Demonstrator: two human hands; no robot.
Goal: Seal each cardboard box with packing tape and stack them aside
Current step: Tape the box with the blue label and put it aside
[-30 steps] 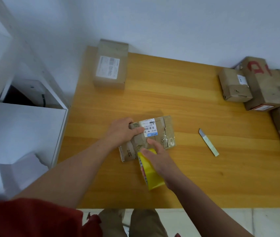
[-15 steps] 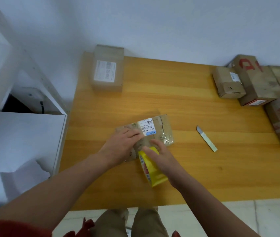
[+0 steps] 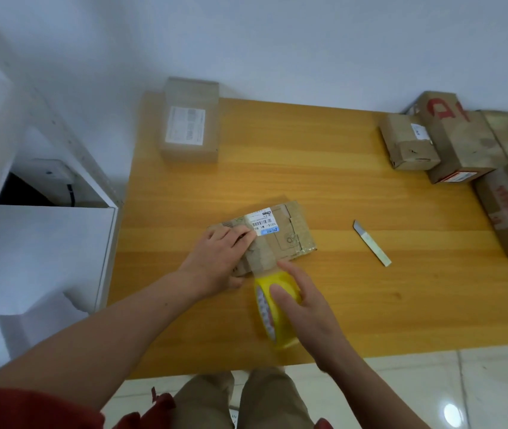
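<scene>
Nearest to me, my right hand [image 3: 305, 314] grips the yellow tape roll [image 3: 273, 308], which I have drawn back from the small cardboard box [image 3: 280, 236] toward the near edge of the bench [image 3: 308, 181], so a short strip now stretches between them. My left hand [image 3: 218, 258], apart from the right, presses flat on that box at mid-bench. I judge this seal is only begun; the cutter [image 3: 372, 247] lies further right, and other boxes [image 3: 463, 140] wait at the far edge.
</scene>
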